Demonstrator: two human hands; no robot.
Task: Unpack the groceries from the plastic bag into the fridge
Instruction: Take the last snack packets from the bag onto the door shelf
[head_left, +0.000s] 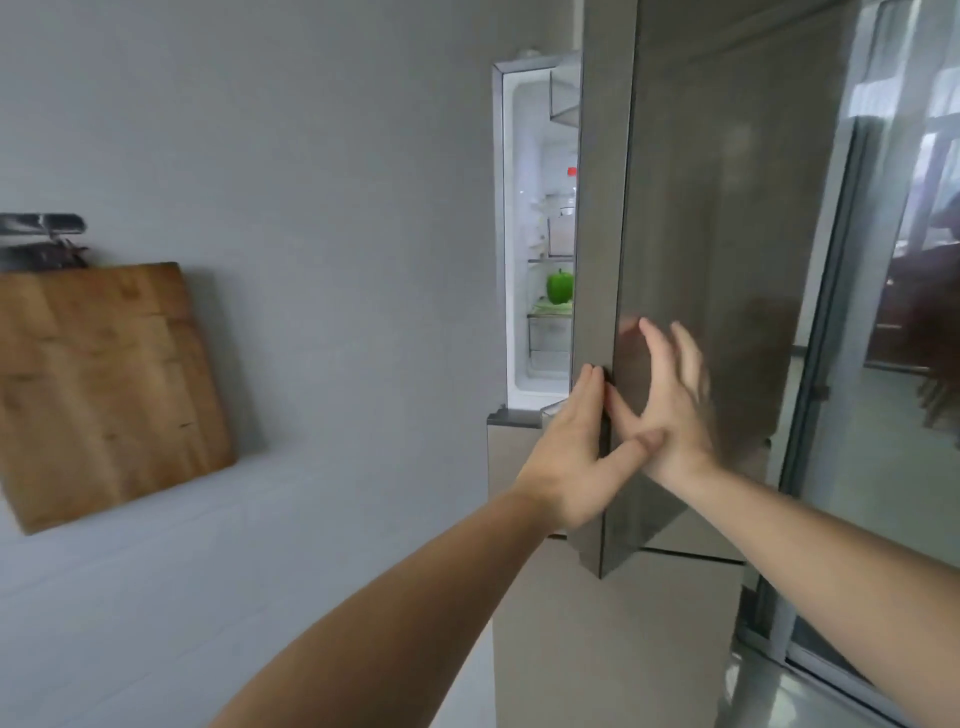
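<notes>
**Inspector:** Starting left: a brown wooden cutting board (104, 384) is leaning on the grey wall, well apart from you. Where is the fridge?

**Assessor:** The tall grey steel fridge (524, 249) is standing ajar, a green pepper (560, 287) sitting inside. Your left hand (576, 447) is pressing straight fingers along the door's (691, 260) vertical edge; your right hand (670, 410), spread flat, is touching its face.

**Inspector:** Both holding nothing. Plastic bag?

**Assessor:** Not visible. The opening lies leftward, nearer your left hand.
</notes>
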